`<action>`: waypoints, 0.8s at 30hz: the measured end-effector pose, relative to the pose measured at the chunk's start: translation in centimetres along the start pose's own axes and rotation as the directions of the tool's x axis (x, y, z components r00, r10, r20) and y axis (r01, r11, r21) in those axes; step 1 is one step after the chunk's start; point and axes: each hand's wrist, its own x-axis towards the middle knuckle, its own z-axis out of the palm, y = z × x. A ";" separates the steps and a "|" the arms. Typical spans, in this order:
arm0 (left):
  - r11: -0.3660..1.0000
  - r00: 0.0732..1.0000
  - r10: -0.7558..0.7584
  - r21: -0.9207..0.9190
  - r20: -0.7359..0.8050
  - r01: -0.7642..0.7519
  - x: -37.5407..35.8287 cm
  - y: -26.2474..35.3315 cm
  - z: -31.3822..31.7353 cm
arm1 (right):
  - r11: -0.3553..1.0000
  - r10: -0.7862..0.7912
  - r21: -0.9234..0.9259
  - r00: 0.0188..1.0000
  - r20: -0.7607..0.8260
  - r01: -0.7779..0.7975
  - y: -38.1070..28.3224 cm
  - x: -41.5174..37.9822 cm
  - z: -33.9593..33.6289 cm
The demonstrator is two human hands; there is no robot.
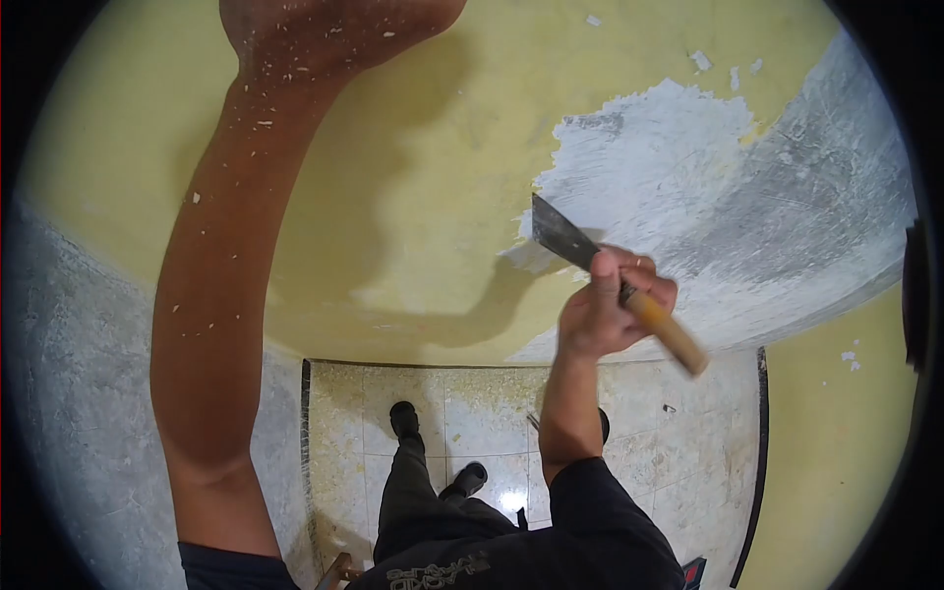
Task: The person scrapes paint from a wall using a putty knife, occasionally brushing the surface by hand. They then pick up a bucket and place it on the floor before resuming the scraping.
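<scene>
In the head view my right hand [619, 305] is wrapped round a scraper [565, 234] with a flat dark metal blade and a wooden handle. The blade's tip lies at the ragged left edge of a bare whitish patch [649, 147] on the yellow painted wall [462, 157]. Whether the blade touches the wall is hard to tell. Up at the top left, only the wrist and heel of my left hand [344, 29] show, near the wall. Its fingers are outside the picture. Small paint flakes cling to the left forearm.
Grey stripped wall lies at far left [88, 393] and at right. The tiled floor [649, 442] is strewn with paint chips. My feet in dark shoes stand below the wall. A dark object [915, 295] sits at the right edge, and a wooden piece [337, 568] at the bottom.
</scene>
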 end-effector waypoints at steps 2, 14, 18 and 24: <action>0.988 0.997 0.020 0.149 0.071 -0.030 0.0 -0.7 0.0 | 0.999 0.005 -0.036 0.998 0.062 -0.003 -0.7 0.4 -0.1; 0.994 1.000 -0.028 0.107 0.011 0.027 0.2 -0.1 0.2 | 0.998 0.022 0.065 0.996 -0.084 -0.017 -1.1 2.5 0.5; 0.993 0.998 -0.045 0.112 0.034 0.041 0.2 0.3 0.0 | 0.999 0.017 -0.045 1.000 0.019 -0.016 -1.2 1.7 0.8; 0.987 0.999 0.040 0.153 0.004 -0.040 -0.2 -1.0 0.5 | 0.992 0.118 0.036 0.991 0.063 -0.120 -0.2 -0.8 2.4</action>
